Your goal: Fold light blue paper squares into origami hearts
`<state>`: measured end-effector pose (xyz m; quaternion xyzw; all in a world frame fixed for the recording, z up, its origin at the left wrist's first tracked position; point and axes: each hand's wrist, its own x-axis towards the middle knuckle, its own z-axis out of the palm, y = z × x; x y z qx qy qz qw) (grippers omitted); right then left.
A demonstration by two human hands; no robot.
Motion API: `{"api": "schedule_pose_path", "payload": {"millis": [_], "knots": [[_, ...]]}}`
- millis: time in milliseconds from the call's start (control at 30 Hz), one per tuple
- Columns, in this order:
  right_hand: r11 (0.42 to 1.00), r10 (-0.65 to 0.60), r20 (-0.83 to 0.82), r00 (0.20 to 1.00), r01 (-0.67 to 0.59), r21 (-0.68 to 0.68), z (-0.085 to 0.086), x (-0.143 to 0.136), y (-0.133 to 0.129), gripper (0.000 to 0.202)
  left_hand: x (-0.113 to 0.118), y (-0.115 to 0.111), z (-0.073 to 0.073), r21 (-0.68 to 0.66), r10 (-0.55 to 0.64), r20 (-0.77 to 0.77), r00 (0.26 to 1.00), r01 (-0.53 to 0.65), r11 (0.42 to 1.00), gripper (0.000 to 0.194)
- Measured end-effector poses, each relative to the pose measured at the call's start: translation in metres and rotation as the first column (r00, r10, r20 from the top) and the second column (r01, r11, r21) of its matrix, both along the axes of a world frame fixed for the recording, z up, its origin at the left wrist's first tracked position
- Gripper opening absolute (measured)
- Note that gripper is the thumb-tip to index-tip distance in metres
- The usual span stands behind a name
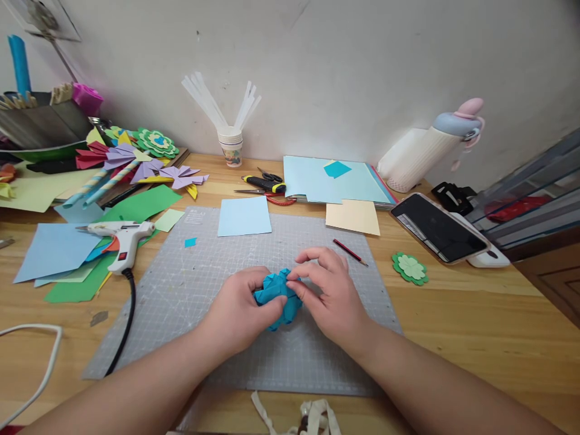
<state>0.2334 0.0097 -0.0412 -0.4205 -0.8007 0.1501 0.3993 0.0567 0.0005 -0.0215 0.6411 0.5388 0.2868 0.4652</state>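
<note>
Above the middle of the grey cutting mat (172, 314), a folded blue paper flower (277, 305) is between my hands. My left hand (242, 311) grips it from the left, thumb lying across its front and fingers behind, mostly hidden. At its upper right edge, my right hand (333, 290) pinches a folded tip between thumb and index finger, while the other fingers are curled above. A small blue paper scrap (190, 242) lies on the mat, and a dark red pencil (350, 252) rests to the right of my right hand.
A glue gun (124, 235) lies on coloured paper at left, its black cable crossing the mat. Light blue (244, 216) and cream paper sheets (353, 217) sit along the mat's back edge. A phone (439, 228) and a green paper flower (410, 268) are at right; a paper cup (231, 148) stands behind.
</note>
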Motion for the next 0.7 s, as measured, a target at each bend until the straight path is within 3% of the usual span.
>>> {"api": "schedule_pose_path", "payload": {"millis": [333,500,633,700], "knots": [[0.996,0.074,0.046,0.996,-0.072,-0.060,0.0053,-0.0006,-0.0017,0.013,0.0010,0.0003,-0.0020,-0.074,0.015,0.044,0.999,-0.012,0.997,0.021],[0.985,0.038,-0.194,0.980,-0.069,-0.157,-0.0005,-0.0010,0.0003,0.013,0.0010,0.0010,-0.0004,-0.219,0.035,0.141,0.989,-0.003,0.976,0.018],[0.919,0.026,-0.442,0.896,-0.196,-0.343,-0.0039,-0.0003,0.0020,0.015,-0.0001,0.0017,-0.0011,-0.302,0.035,0.221,0.975,0.034,0.953,0.019],[0.907,0.020,-0.480,0.877,-0.218,-0.361,-0.0027,0.0005,0.0026,0.014,-0.0004,0.0023,-0.0014,-0.321,0.037,0.245,0.969,0.045,0.946,0.020]]}}
